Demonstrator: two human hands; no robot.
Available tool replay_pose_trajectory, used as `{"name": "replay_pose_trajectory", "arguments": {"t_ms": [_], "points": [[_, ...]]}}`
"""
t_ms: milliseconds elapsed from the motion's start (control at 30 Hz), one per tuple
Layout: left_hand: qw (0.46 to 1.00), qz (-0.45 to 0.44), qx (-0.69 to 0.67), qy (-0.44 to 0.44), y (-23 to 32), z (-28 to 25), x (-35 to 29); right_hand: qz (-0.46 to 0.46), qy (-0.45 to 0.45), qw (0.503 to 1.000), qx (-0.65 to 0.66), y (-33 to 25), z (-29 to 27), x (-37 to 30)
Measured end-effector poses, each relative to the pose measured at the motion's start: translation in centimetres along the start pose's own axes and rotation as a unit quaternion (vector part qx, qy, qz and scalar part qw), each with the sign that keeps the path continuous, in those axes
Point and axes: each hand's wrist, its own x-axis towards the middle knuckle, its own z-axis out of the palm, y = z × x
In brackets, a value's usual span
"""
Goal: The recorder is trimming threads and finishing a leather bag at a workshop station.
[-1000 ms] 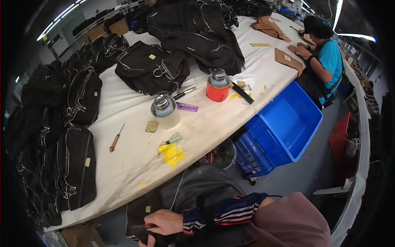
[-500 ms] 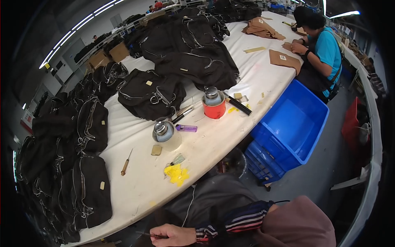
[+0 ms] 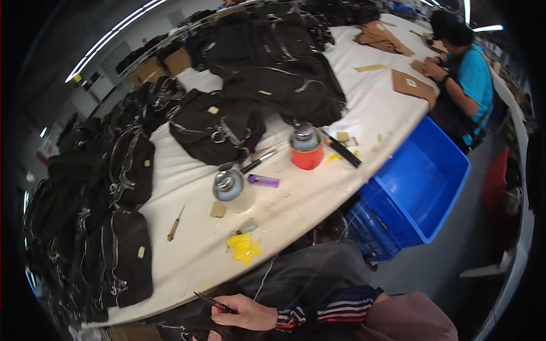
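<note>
My right hand (image 3: 250, 314) comes in from the lower right in a striped sleeve. Its fingers are closed around a pair of dark thread snips (image 3: 214, 302) with a bit of red, the blades pointing left toward the table edge. At the bottom edge, only fingertips of my left hand (image 3: 214, 336) show, pressed on a black zippered cloth piece (image 3: 196, 323); the rest of that hand is out of frame. Both hands are over my lap, just off the near edge of the white-covered table (image 3: 187, 256).
Black zippered garments (image 3: 128, 250) are heaped along the left and far side. On the table are two metal-capped bottles (image 3: 224, 183), a purple lighter (image 3: 263, 181), an awl (image 3: 176, 224) and yellow scraps (image 3: 243, 249). Blue crates (image 3: 421, 182) stand at right, near a co-worker in blue (image 3: 475, 85).
My right hand has risen slightly, turning the snips so their blades show. The black cloth and my left fingertips have come into sight below. The view has shifted a little.
</note>
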Motion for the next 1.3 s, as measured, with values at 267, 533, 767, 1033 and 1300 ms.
{"name": "replay_pose_trajectory", "arguments": {"t_ms": [267,533,767,1033,1300], "points": [[0.963,0.173,0.184,0.097,3.5,0.0,-3.0,0.039,-0.113,0.988,0.093,-2.3,4.4,2.3],[0.987,0.022,0.081,-0.139,-5.1,8.0,11.3,-0.053,0.236,0.922,-0.301,-4.7,-9.2,0.8],[0.983,0.006,-0.012,-0.185,-6.2,7.9,11.9,-0.034,0.267,0.893,-0.361,-4.7,-9.0,-1.9],[0.98,0.029,0.018,-0.198,-7.1,6.7,12.3,0.017,0.249,0.863,-0.44,-4.7,-8.6,-0.3],[0.979,0.041,0.025,-0.197,-6.8,6.8,12.3,-0.09,0.125,0.679,-0.718,-6.0,-8.8,2.1]]}}
